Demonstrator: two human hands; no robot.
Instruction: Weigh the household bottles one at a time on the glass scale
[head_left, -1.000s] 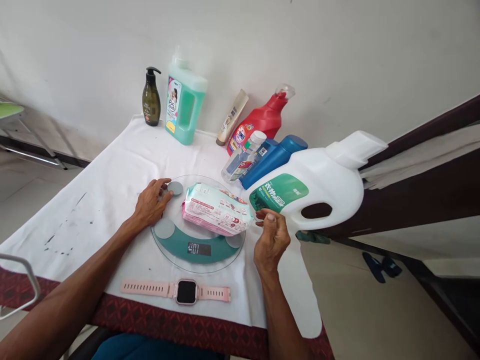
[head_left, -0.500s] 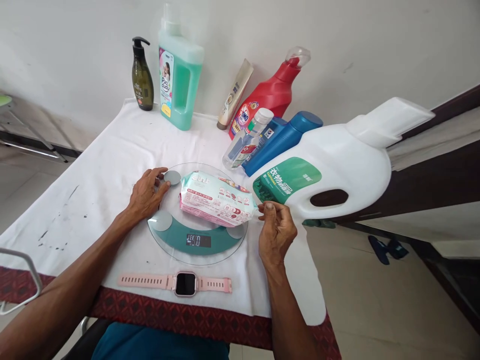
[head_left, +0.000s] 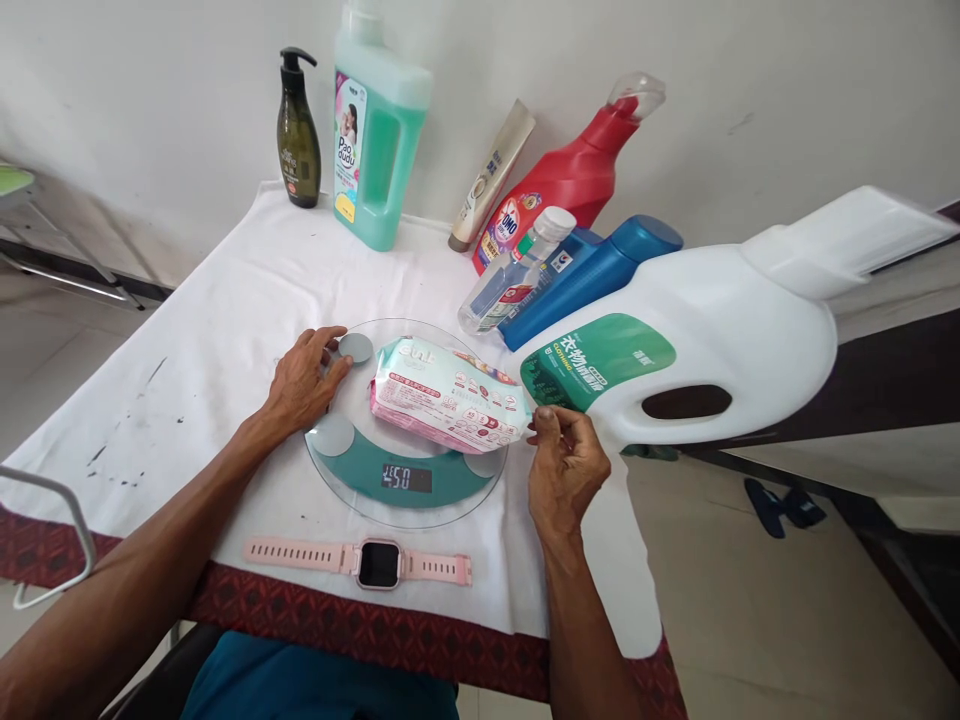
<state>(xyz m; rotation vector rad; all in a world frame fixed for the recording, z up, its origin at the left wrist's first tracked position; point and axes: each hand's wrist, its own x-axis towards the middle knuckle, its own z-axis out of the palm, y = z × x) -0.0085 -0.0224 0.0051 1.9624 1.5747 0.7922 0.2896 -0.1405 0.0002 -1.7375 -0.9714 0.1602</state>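
Observation:
A pack of wet wipes (head_left: pixel 450 400), mint on top and pink below, lies on a round glass bathroom scale (head_left: pixel 367 480). My right hand (head_left: pixel 568 465) pinches the right end of the pack between thumb and fingers. At the scale's left edge rests my left hand (head_left: pixel 306 382), its fingers apart around the upper-left grey pad and nothing held. Digits glow on the scale's display, though they are hard to read for certain. A pink smartwatch (head_left: pixel 379 564) lies stretched out in front of the scale.
Close on the right stands a big white detergent bottle (head_left: pixel 720 320). Behind are a clear bottle (head_left: pixel 502 285), a blue bottle (head_left: pixel 600 275), a red bottle (head_left: pixel 574 180), a tan tube (head_left: pixel 491 180), a green jug (head_left: pixel 382 150) and a dark pump bottle (head_left: pixel 298 140). White cloth (head_left: pixel 202 330) covers the table.
The digits on the scale's display have changed. The whole view has shifted slightly, while both hands keep their places at the scale and the wipes pack.

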